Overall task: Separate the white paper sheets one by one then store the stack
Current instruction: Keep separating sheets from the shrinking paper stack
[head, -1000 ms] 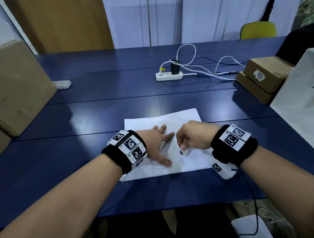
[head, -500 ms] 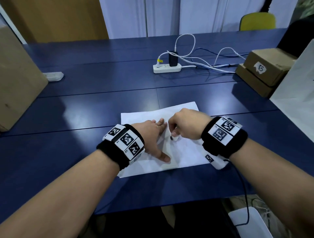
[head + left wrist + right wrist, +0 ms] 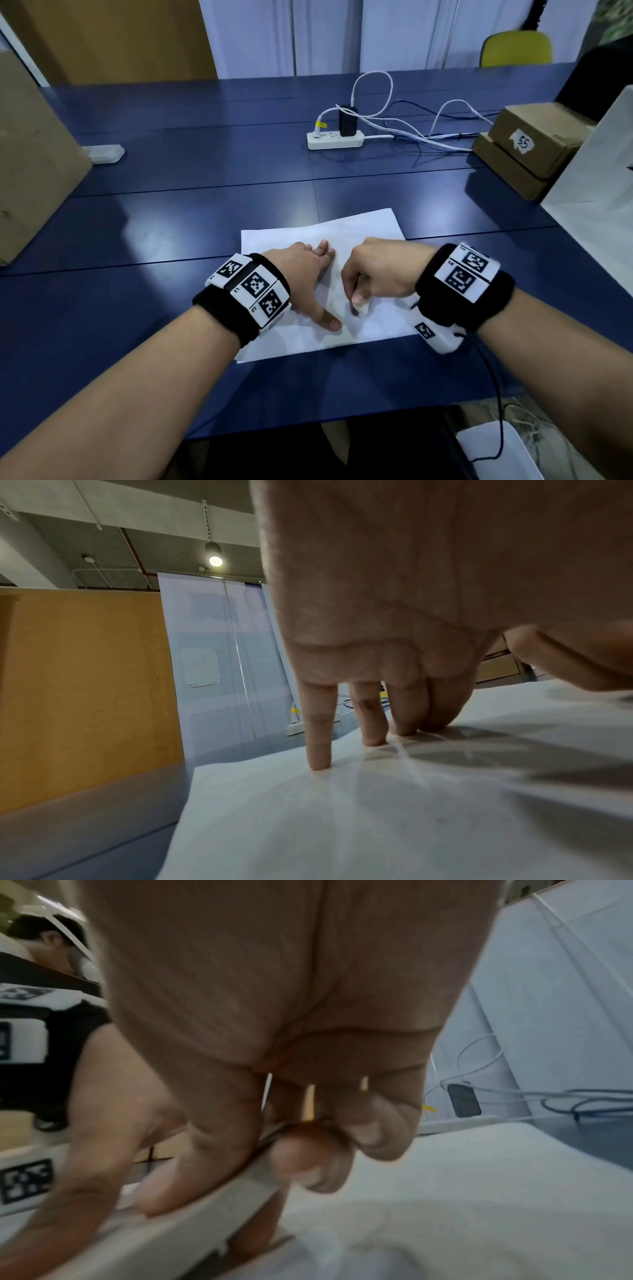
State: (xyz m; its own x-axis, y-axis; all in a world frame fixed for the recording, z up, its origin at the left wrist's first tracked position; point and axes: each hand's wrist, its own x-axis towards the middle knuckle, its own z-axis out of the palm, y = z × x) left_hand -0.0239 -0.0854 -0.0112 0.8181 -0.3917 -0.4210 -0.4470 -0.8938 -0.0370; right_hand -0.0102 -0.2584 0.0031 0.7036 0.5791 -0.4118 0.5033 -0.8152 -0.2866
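1. The paper (image 3: 318, 240) lies near the table's (image 3: 171, 222) front edge; bare table stretches behind and to its left.
2. The left hand (image 3: 301, 274) presses it, fingers (image 3: 318, 737) straight and slightly apart.
3. The right hand (image 3: 373, 270) pinches a lifted paper edge (image 3: 212, 1218); sheet count cannot be told.
4. Two boxes (image 3: 534, 144) are stacked at the right edge.

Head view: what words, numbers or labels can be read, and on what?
"55": handwritten on a torn white label on the upper brown cardboard box, far right of the blue table.
Black-and-white square marker codes on both wristbands: their tiny edge letters are too small to read.
White paper sheets: blank.
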